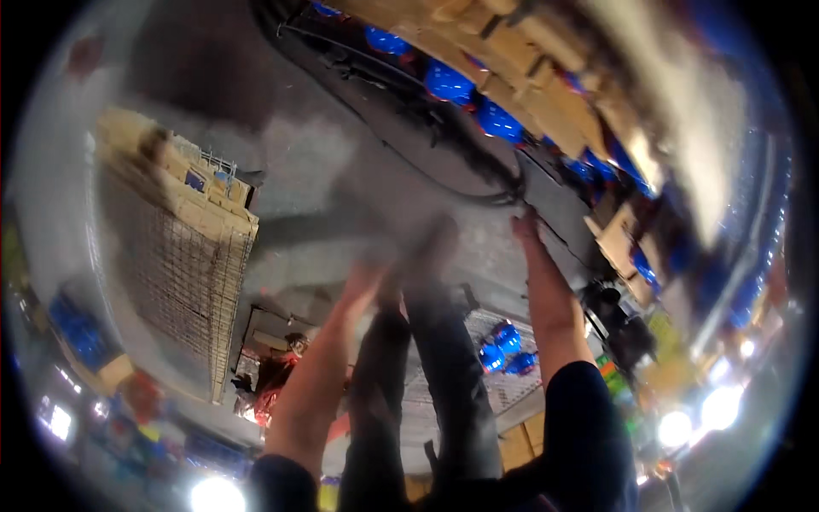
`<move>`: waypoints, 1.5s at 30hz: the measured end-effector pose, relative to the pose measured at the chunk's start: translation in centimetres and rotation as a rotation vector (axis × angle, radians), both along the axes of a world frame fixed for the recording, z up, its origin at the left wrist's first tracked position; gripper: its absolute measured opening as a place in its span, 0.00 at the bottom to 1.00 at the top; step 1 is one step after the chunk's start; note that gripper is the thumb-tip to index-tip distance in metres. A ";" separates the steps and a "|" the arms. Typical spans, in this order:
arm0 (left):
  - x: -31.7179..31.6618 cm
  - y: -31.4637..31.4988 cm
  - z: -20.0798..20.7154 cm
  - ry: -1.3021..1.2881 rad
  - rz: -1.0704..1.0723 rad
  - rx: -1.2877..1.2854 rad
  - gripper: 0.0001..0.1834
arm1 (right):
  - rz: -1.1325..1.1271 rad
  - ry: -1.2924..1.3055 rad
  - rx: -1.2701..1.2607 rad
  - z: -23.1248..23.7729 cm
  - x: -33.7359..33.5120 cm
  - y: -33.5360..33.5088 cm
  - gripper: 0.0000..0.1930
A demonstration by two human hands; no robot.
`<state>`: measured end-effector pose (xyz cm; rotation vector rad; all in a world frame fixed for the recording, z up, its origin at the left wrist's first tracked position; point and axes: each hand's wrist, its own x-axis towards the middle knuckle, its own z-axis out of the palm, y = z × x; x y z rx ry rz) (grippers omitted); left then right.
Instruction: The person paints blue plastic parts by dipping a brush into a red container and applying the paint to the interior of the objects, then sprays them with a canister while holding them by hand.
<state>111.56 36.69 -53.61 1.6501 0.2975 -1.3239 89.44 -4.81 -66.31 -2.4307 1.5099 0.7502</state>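
Observation:
My right hand [525, 224] is raised ahead of my right forearm, its fingers closed at a black cable [452, 189]. The cable arcs from the upper left across the grey floor and bunches together just beyond that hand. My left hand [368, 275] is smeared by motion beside my dark-trousered legs. Its fingers do not show clearly, and I cannot make out anything in them. A dark blurred shoe [433, 243] lies just ahead of it.
Stacked brown cardboard [546, 94] with shiny blue rounded objects [448, 83] lines the upper right. On the left stands a wire-mesh cage [183, 264] with cardboard on top. More blue rounded objects [508, 340] sit near my right forearm, and dark equipment [618, 324] stands beyond it.

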 end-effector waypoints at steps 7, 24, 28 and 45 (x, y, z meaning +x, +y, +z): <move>-0.2 -5.0 -5.4 0.147 -0.180 -0.089 0.24 | 0.120 0.316 0.686 2.0 2.9 1.5 0.18; -9.2 -6.8 31.5 0.020 -0.815 -0.205 0.53 | -0.127 0.094 1.280 50.4 1.1 9.9 0.22; 1.1 0.9 41.6 0.097 -0.209 0.031 0.16 | 0.590 0.171 0.799 55.1 5.2 10.1 0.29; 42.6 36.9 92.9 -1.342 1.341 -0.144 0.10 | 0.421 0.333 1.086 64.2 11.6 0.7 0.41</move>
